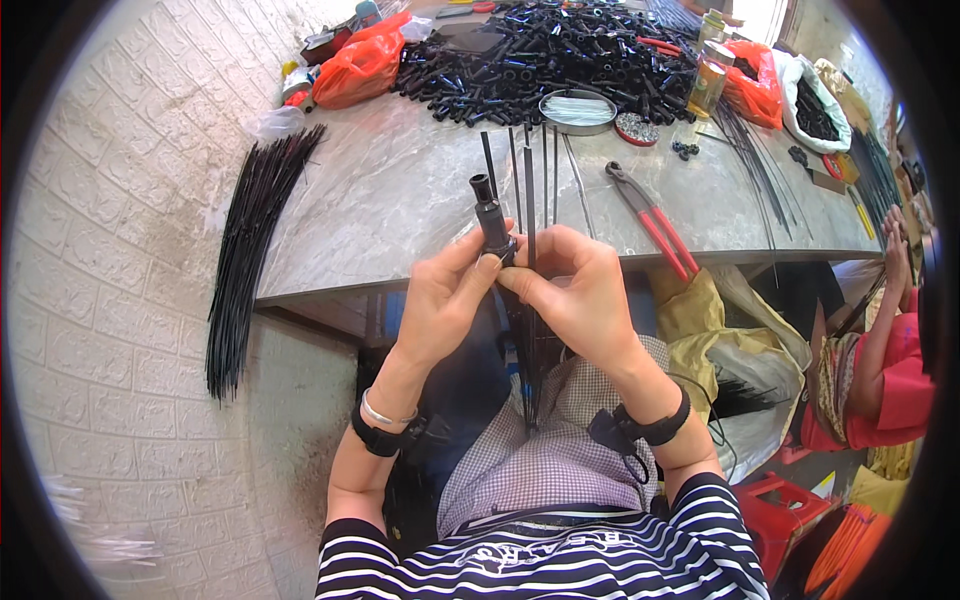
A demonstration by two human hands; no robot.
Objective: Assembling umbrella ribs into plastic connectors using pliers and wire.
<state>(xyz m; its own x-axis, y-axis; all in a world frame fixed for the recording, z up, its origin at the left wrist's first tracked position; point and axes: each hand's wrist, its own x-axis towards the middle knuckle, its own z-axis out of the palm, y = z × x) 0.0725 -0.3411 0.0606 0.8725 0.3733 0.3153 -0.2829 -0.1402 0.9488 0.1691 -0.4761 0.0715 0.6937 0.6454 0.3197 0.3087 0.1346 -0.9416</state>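
Observation:
My left hand (446,295) grips a black tubular fitting (490,215) between thumb and fingers. The fitting stands nearly upright, its flared end up, above the table's front edge. Close against it, my right hand (575,290) is closed in a pinch on a thin black rod (530,190) beside the fitting's lower end. The fingertips partly hide where fitting and rod meet. Several more thin black rods (556,175) rise around this one, running from my lap past the table edge.
A large heap of black fittings (540,60) covers the table's far side. Before it sit a round tin (577,112) of pale sticks and red-handled pincers (655,222). A bundle of black rods (262,260) hangs over the left edge. Another person's hands (895,245) show at far right.

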